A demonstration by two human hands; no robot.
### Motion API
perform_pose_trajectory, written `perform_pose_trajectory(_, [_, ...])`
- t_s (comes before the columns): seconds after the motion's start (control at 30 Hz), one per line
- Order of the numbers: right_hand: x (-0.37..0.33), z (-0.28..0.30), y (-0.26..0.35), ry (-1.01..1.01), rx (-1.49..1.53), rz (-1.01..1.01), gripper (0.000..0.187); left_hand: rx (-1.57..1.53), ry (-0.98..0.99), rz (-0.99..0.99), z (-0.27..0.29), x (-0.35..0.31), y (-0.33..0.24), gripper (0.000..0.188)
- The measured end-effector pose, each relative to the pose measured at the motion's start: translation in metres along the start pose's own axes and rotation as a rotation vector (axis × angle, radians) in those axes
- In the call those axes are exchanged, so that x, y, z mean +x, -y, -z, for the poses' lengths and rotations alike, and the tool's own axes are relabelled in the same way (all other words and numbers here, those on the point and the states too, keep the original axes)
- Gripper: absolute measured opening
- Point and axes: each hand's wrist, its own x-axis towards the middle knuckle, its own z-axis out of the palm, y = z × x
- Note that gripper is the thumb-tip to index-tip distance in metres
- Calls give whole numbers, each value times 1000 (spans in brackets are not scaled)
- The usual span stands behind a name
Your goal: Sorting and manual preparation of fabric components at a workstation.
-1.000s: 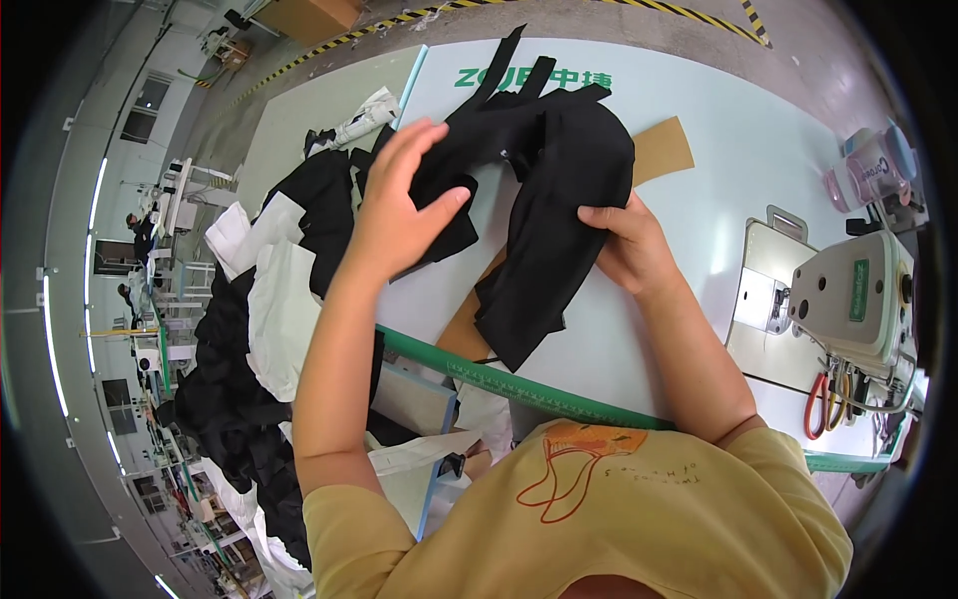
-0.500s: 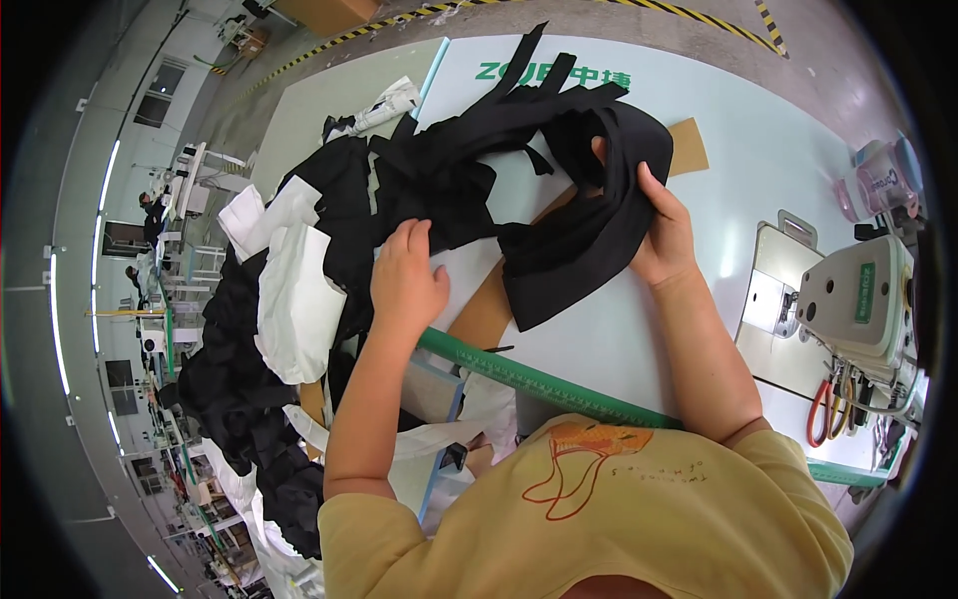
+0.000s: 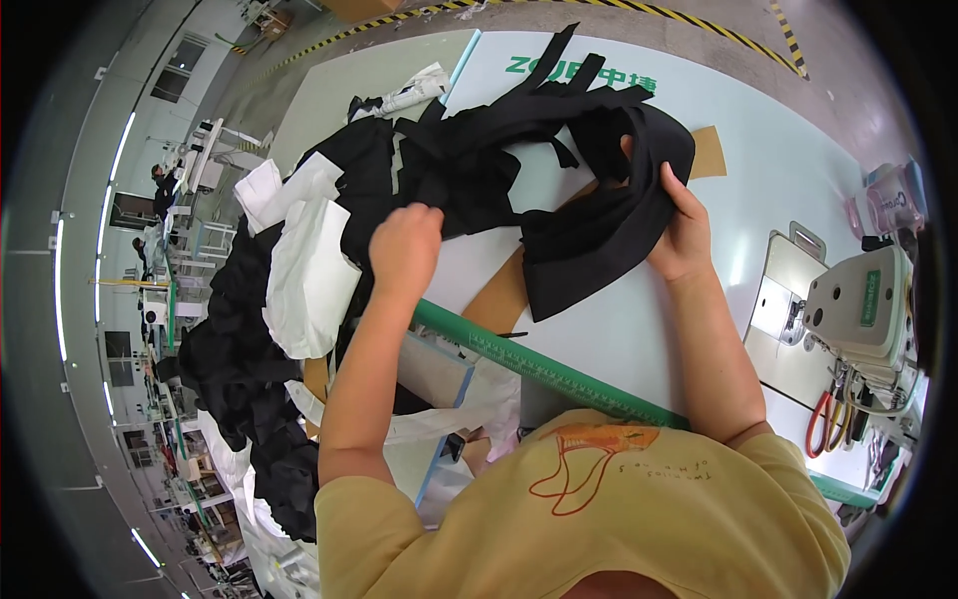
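My right hand (image 3: 685,235) grips a stack of folded black fabric (image 3: 596,262). The thumb lies along its right edge and the fingers pass behind it, with fingertips showing through the loop. That fabric curves in a band above the table. Over at the left, my left hand (image 3: 404,250) has its fingers bent and drawn together on the edge of another black fabric piece (image 3: 469,185). The thumb is mostly hidden there. White fabric pieces (image 3: 312,275) lie on the black heap left of this hand.
A green ruler strip (image 3: 549,369) runs along the near edge of the pale table (image 3: 768,140). Brown card (image 3: 494,299) lies under the fabric. At right stand a sewing machine (image 3: 856,299), red-handled scissors (image 3: 818,424) and a pinkish plastic container (image 3: 888,200). A large black fabric heap (image 3: 235,349) hangs at left.
My left hand's fingers have drawn together on the black fabric, and its thumb has tucked out of sight. My right hand keeps its hold. The whole view has shifted slightly.
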Motion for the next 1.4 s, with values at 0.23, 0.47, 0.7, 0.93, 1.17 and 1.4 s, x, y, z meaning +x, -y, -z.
perform_pose_trajectory(0.23, [-1,7,3,-23,-22,24,43,-831,-341,251,85,14,25,8])
perform_pose_trajectory(0.47, [1,6,-1,17,-39,-6,43,-193,-85,27,-16,-12,-17,22])
perform_pose_trajectory(0.7, [0,1,0,-49,-45,21,42,-571,-470,205,59,19,39,10])
perform_pose_trajectory(0.93, [-1,2,1,-58,-57,32,42,-1250,-647,163,163,-44,63,31])
perform_pose_trajectory(1.17, [-2,2,2,-65,-70,34,42,-1597,-545,191,200,-115,34,42])
perform_pose_trajectory(1.4, [-1,1,0,-71,-84,48,42,-1845,-261,-132,186,-128,39,29])
